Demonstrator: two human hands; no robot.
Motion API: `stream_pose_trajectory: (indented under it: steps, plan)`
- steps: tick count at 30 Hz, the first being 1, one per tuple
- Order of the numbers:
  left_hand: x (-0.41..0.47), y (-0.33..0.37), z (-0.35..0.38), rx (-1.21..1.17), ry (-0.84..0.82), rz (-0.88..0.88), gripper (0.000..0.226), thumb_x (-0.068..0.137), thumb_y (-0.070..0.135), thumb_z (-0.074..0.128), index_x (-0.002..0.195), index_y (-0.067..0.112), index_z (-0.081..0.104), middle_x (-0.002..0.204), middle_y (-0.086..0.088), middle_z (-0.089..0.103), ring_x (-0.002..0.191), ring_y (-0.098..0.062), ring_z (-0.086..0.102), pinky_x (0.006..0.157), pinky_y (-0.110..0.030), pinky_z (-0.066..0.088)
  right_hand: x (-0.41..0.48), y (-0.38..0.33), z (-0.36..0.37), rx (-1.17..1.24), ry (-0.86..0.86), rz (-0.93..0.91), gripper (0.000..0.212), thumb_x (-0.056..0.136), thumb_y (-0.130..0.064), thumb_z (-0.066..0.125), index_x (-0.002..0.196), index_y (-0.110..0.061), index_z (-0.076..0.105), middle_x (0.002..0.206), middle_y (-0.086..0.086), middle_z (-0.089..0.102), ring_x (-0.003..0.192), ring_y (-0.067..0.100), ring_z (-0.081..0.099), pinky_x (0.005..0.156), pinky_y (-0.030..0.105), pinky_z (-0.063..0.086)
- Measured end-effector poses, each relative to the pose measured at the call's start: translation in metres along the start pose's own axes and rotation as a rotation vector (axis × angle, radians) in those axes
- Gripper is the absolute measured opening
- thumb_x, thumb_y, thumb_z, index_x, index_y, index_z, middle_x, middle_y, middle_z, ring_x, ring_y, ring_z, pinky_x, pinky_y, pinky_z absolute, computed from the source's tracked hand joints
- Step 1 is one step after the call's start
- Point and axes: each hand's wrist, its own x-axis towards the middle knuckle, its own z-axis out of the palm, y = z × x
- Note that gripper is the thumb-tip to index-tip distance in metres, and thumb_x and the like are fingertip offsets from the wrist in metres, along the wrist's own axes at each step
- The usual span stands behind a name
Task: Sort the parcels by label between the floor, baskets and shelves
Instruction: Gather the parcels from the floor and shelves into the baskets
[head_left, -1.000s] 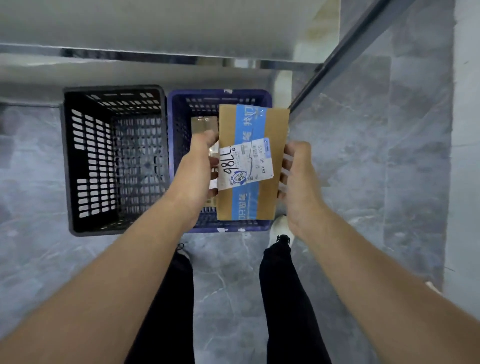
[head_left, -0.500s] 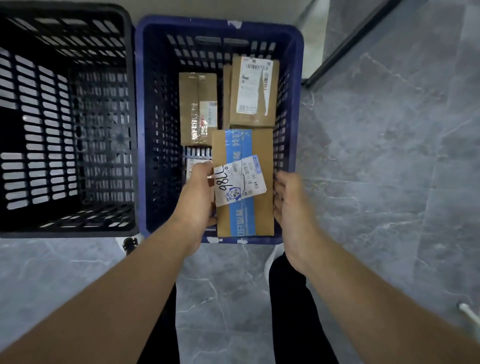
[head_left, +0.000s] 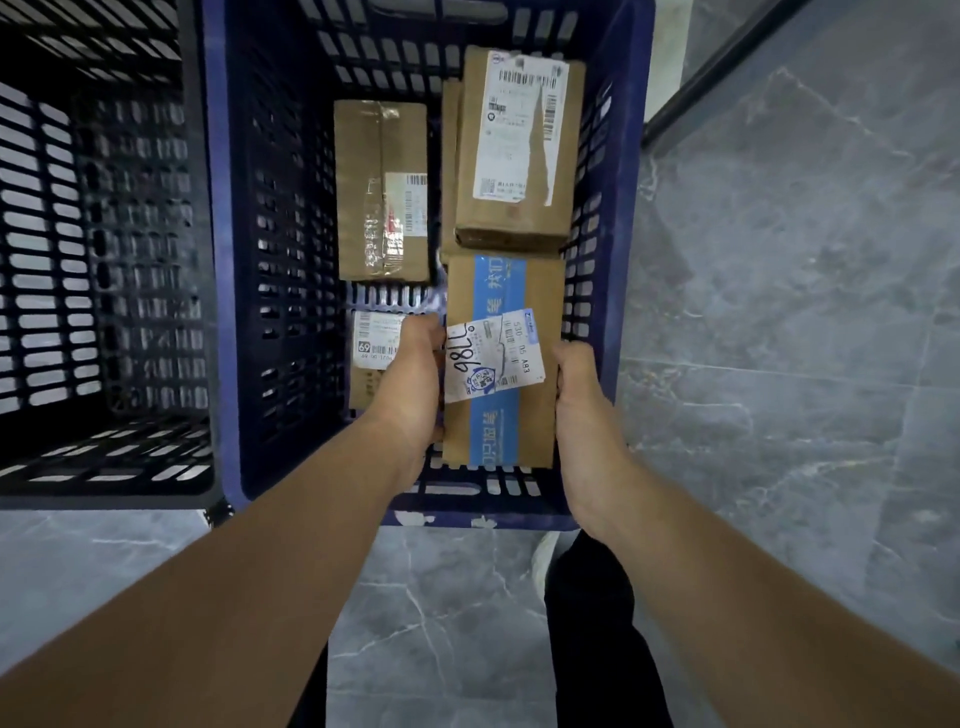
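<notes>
You hold the blue-taped parcel between both hands, down inside the blue basket.

Nearest: your black trouser leg and a white shoe toe on the grey marbled floor, just short of the basket's near rim. Left hand clasps the parcel's left edge, fingers wrapped under; right hand clasps the right edge the same way. Parcel sits at the near right of the basket, white label up with handwritten digits; you cannot tell whether it touches the bottom. Left of it, partly behind your left hand, a small box with a "69" label. Beyond that, a box with clear tape. Far right, a box with a long white label, its near end just beside the held parcel's far end. A black basket stands alongside on the left.
</notes>
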Motion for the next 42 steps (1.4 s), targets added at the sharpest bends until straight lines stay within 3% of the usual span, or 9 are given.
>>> stream_pose_trajectory:
  steps: [5, 10, 16, 19, 24, 32, 34, 37, 42]
  plan:
    - [0.017, -0.008, 0.007, 0.015, -0.028, 0.004, 0.057, 0.096, 0.06, 0.033, 0.067, 0.038, 0.076, 0.071, 0.018, 0.075, 0.108, -0.024, 0.061, 0.107, -0.048, 0.041, 0.006, -0.009, -0.005, -0.127, -0.009, -0.008, 0.027, 0.115, -0.042, 0.038, 0.123, -0.03, 0.06, 0.086, -0.019, 0.048, 0.035, -0.022, 0.043, 0.036, 0.0, 0.032]
    - [0.023, -0.007, 0.007, 0.005, -0.029, -0.007, 0.045, 0.097, 0.061, 0.032, 0.093, 0.037, 0.07, 0.075, 0.016, 0.073, 0.101, -0.019, 0.061, 0.11, -0.051, 0.036, 0.023, 0.006, -0.002, -0.087, 0.025, 0.023, 0.039, 0.114, -0.046, 0.038, 0.136, -0.03, 0.065, 0.106, -0.018, 0.064, 0.085, -0.01, 0.05, 0.07, 0.019, 0.038]
    - [0.016, 0.001, 0.004, -0.016, -0.07, -0.025, 0.055, 0.099, 0.062, 0.028, 0.144, 0.039, 0.05, 0.091, 0.016, 0.059, 0.102, -0.017, 0.053, 0.115, -0.052, 0.026, 0.022, 0.003, 0.004, -0.028, 0.048, 0.052, 0.044, 0.114, -0.047, 0.036, 0.127, -0.029, 0.073, 0.105, -0.012, 0.071, 0.092, 0.003, 0.061, 0.072, 0.02, 0.042]
    - [0.015, 0.004, 0.005, -0.024, -0.079, -0.025, 0.042, 0.099, 0.06, 0.03, 0.117, 0.04, 0.061, 0.089, 0.015, 0.059, 0.094, -0.013, 0.053, 0.12, -0.053, 0.022, 0.021, 0.003, 0.005, 0.005, 0.056, 0.053, 0.045, 0.113, -0.048, 0.036, 0.126, -0.029, 0.074, 0.105, -0.013, 0.072, 0.093, 0.002, 0.062, 0.076, 0.021, 0.044]
    - [0.016, -0.001, 0.008, 0.02, -0.084, -0.015, 0.058, 0.096, 0.06, 0.036, 0.056, 0.04, 0.072, 0.073, 0.018, 0.067, 0.091, -0.012, 0.052, 0.114, -0.046, 0.028, 0.022, 0.009, 0.004, -0.051, 0.071, 0.015, 0.047, 0.115, -0.046, 0.034, 0.132, -0.025, 0.072, 0.095, -0.014, 0.067, 0.064, -0.01, 0.065, 0.04, 0.005, 0.04]
    - [-0.005, 0.007, -0.003, 0.025, -0.085, -0.002, 0.059, 0.1, 0.056, 0.035, 0.055, 0.039, 0.07, 0.05, 0.025, 0.063, 0.087, -0.008, 0.053, 0.114, -0.044, 0.03, 0.011, 0.003, 0.01, -0.004, 0.093, 0.042, 0.048, 0.113, -0.046, 0.033, 0.132, -0.024, 0.072, 0.099, -0.01, 0.073, 0.08, 0.003, 0.065, 0.039, 0.006, 0.04]
    - [-0.027, 0.019, -0.005, 0.073, -0.1, 0.035, 0.047, 0.104, 0.052, 0.034, 0.068, 0.04, 0.061, 0.046, 0.025, 0.059, 0.065, 0.002, 0.057, 0.101, -0.026, 0.042, 0.001, -0.003, 0.012, 0.011, 0.087, 0.029, 0.049, 0.112, -0.046, 0.035, 0.13, -0.022, 0.073, 0.101, -0.008, 0.077, 0.073, 0.002, 0.069, 0.043, 0.01, 0.044]
    - [-0.071, 0.04, -0.015, 0.148, -0.116, 0.126, 0.041, 0.107, 0.046, 0.031, 0.076, 0.036, 0.056, 0.038, 0.025, 0.053, 0.031, 0.011, 0.049, 0.041, -0.007, 0.042, -0.02, -0.018, 0.018, 0.045, 0.089, 0.022, 0.048, 0.111, -0.047, 0.037, 0.122, -0.024, 0.077, 0.104, -0.003, 0.081, 0.085, 0.008, 0.07, 0.055, 0.017, 0.052]
    - [-0.133, 0.078, -0.032, 0.179, -0.152, 0.233, 0.032, 0.106, 0.046, 0.033, 0.084, 0.036, 0.055, 0.049, 0.024, 0.061, 0.039, 0.008, 0.055, 0.052, -0.018, 0.043, -0.081, -0.064, 0.043, 0.132, 0.083, -0.015, 0.085, 0.073, -0.078, 0.05, 0.138, -0.028, 0.071, 0.143, 0.007, 0.071, 0.134, 0.03, 0.064, 0.117, 0.057, 0.047]
